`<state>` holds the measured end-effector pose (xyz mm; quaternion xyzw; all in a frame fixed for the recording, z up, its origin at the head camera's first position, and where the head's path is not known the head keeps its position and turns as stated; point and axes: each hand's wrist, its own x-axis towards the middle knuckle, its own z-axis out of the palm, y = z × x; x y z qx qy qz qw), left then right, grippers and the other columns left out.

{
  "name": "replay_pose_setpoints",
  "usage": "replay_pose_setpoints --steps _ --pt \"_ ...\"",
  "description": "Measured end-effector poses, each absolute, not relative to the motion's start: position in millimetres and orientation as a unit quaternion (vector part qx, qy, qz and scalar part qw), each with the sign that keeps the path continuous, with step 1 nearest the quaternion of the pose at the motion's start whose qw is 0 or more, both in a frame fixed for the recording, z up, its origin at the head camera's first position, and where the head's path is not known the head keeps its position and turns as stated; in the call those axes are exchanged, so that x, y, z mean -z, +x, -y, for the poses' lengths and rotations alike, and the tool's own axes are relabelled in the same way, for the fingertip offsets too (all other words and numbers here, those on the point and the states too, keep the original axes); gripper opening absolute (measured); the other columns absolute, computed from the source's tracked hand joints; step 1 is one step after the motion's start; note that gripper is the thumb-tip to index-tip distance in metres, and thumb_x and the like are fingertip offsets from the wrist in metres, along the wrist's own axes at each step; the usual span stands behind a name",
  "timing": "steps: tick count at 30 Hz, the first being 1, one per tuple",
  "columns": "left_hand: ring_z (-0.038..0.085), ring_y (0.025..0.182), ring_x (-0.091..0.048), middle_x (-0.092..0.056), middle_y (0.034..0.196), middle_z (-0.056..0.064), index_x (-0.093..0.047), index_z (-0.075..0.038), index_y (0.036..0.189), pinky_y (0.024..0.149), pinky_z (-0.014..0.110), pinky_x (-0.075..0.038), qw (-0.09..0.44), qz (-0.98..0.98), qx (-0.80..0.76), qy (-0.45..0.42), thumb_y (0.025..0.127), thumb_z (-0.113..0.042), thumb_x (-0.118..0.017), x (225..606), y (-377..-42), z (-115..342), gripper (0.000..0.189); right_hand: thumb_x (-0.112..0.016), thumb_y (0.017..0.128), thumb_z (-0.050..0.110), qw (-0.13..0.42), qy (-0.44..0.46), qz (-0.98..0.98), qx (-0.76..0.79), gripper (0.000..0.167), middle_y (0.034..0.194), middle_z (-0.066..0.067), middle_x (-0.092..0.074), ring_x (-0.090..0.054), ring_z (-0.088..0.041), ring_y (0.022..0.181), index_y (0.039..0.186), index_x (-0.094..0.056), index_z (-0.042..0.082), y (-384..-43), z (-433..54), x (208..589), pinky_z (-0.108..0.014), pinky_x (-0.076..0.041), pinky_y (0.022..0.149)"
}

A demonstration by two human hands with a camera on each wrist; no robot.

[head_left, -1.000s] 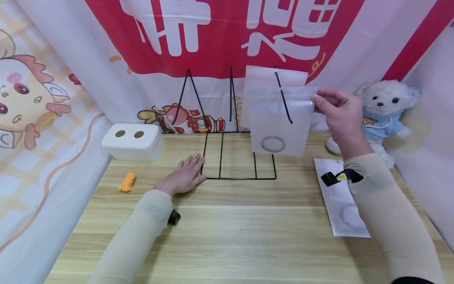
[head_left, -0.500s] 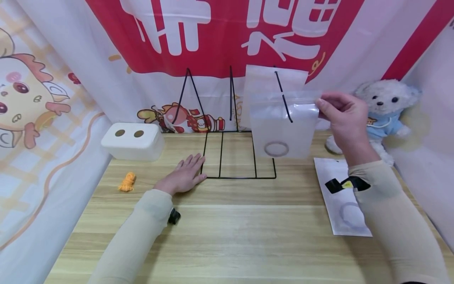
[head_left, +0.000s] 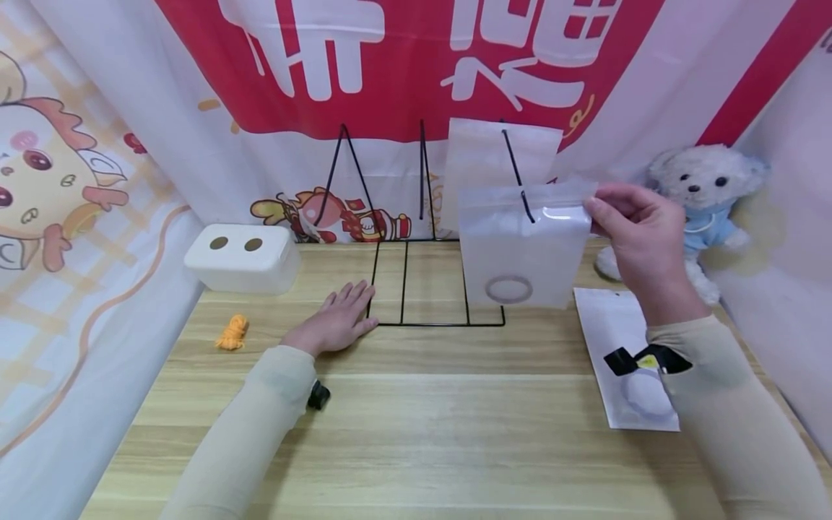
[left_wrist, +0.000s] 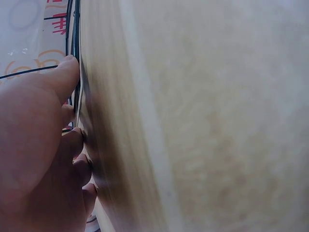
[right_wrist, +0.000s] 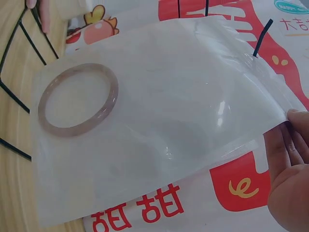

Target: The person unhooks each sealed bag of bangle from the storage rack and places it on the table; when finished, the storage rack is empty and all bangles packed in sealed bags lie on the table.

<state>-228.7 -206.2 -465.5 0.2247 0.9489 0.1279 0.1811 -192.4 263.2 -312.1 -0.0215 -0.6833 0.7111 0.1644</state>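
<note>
My right hand [head_left: 642,242] pinches the top right corner of a clear zip bag [head_left: 526,249] between thumb and fingers. Inside it, low down, lies a pale brownish bangle [right_wrist: 112,92]. The bag hangs near the front end of the right prong of a black wire rack [head_left: 442,325]; the prong's tip shows in front of the bag's top strip. A whitish bag [head_left: 500,148] hangs farther back on that prong. Palm down, my left hand [head_left: 334,321] rests on the table, its fingers at the rack's front left corner. The rack's left and middle prongs carry nothing.
Another bag [head_left: 598,325] with a ring shape in it lies on the table, partly under my right forearm. A teddy bear [head_left: 695,195] sits at the back right. On the left are a white box [head_left: 243,260] with two holes and an orange yarn bundle [head_left: 232,334].
My right hand has drawn the front bag forward and slightly right along the prong, away from the bag behind. The bag hangs lower in view. My left hand has not moved.
</note>
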Motion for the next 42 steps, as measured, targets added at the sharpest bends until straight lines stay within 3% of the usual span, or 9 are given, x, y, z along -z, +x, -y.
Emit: replay_pose_setpoints --steps 33,42 --pt "0.044 0.169 0.001 -0.001 0.183 0.016 -0.01 -0.01 0.175 0.136 0.066 -0.002 0.188 -0.947 -0.129 0.225 0.117 -0.048 -0.04 468.0 -230.4 205.8 0.075 -0.084 0.093 0.009 0.191 0.014 0.651 -0.735 0.035 0.101 -0.004 -0.078 -0.077 -0.013 0.086 0.123 -0.076 -0.006 -138.1 -260.2 321.3 -0.023 -0.064 0.083" --pt "0.045 0.169 0.003 0.0 0.183 0.017 -0.009 -0.009 0.175 0.136 0.067 -0.001 0.194 -0.945 -0.14 0.223 0.117 -0.046 -0.04 467.2 -231.0 207.2 0.075 -0.076 0.093 -0.01 0.215 0.039 0.618 -0.755 0.02 0.093 -0.007 -0.079 -0.074 -0.014 0.074 0.113 -0.078 -0.007 -121.6 -261.8 326.8 -0.022 -0.065 0.075"
